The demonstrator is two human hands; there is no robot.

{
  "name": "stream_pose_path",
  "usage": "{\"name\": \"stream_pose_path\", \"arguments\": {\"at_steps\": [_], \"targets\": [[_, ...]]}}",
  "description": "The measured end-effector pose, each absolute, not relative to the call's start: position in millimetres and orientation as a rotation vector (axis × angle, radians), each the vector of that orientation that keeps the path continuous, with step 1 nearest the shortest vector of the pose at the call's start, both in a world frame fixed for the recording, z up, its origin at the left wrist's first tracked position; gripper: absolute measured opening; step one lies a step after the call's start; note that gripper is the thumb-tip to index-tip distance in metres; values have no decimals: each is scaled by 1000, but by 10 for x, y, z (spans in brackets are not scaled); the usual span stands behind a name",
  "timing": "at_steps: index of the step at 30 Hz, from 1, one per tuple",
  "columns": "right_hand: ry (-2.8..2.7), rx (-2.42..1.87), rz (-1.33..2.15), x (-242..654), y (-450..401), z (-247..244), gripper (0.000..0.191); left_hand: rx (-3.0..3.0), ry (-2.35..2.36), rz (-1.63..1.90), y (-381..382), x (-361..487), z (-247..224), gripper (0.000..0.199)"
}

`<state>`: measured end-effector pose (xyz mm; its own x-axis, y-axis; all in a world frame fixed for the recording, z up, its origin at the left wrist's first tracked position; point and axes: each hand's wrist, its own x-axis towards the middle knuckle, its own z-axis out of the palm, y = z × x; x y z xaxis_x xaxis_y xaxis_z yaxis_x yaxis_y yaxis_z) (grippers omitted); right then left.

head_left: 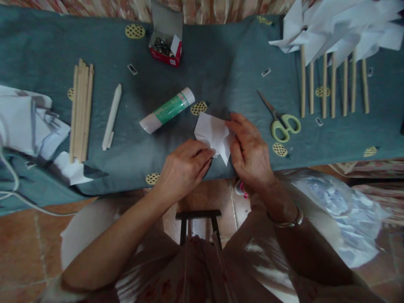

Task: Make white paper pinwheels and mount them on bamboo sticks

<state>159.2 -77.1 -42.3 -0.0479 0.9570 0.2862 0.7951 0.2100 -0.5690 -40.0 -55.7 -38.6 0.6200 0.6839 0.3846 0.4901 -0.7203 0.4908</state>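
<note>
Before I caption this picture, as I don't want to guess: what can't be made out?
All in the head view:
White paper: parts of its edges, covered by the left hand and right hand.
Green-and-white tube: its print, too blurred.
Pinwheels: some blades, hidden by overlap.
Paper pile: far end, cut off by the left edge.
Red box: its metal pieces' shapes, too small.

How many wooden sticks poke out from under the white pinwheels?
7 sticks, side by side in one row below the pinwheels, to the right of the scissors. More may be hidden under the paper blades.
</note>
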Motion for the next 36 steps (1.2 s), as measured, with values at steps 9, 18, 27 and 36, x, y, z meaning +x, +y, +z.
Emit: {"name": "stream_pose_path", "arguments": {"at_steps": [9,18,27,36], "targets": [[-1856,-1581,345,1652,-771,-339,34,2628,978,845,-397,-533,-357,17],[-1901,-1549,319,1639,-831,-319,32,2721,998,821,-443,-460,-319,16],[-1865,-1541,375,1611,-882,-299,33,2828,956,762,-473,-314,-339,13],[-1874,-1520,575,1767,-912,-241,40,2869,935,789,-535,-317,-319,15]]}}
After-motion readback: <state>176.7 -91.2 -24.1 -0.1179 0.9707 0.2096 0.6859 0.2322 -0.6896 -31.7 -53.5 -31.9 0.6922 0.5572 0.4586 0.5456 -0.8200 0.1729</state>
